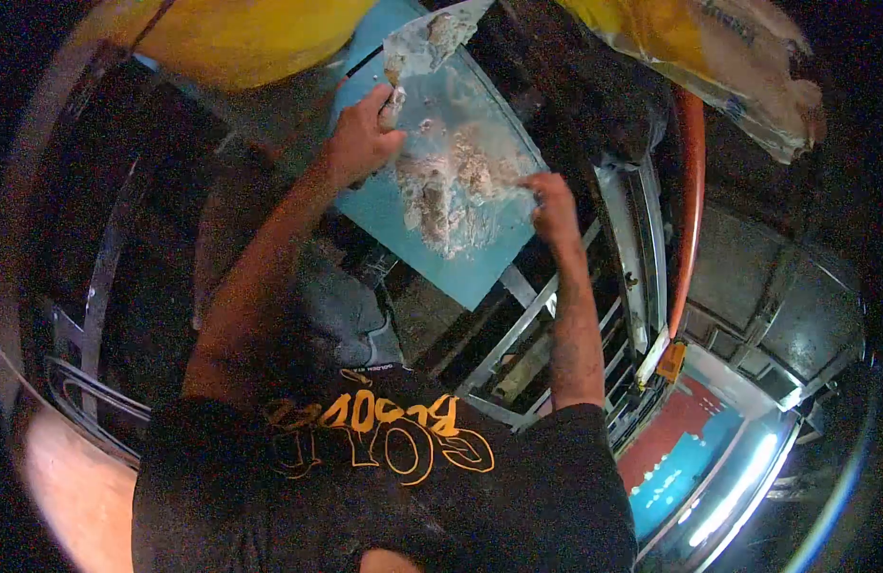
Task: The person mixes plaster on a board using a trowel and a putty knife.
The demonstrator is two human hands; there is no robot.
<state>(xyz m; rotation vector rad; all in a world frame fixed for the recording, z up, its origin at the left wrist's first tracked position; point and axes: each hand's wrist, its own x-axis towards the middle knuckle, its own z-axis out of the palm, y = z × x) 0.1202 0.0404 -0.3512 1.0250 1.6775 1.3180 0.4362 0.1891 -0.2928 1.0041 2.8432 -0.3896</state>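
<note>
A light-blue panel (470,277) lies tilted in front of me, smeared in its middle with rough, pale brownish paste (451,186). My left hand (365,138) is at the panel's left side, thumb and fingers closed on the lower end of a pale, paste-smeared plate (413,53). A lump of paste (451,31) sits near the top of that plate. At the panel's right edge, my right hand (553,205) is closed, its fingertips beside the smeared paste. What it holds is blurred and too thin to name.
Yellow surfaces (260,38) stand at the upper left, and a yellow-and-brown sack (737,57) hangs at the upper right. An orange pole (690,191) runs down the right side. Metal frame bars (508,344) lie below the panel. A red-and-blue surface (685,444) is at lower right.
</note>
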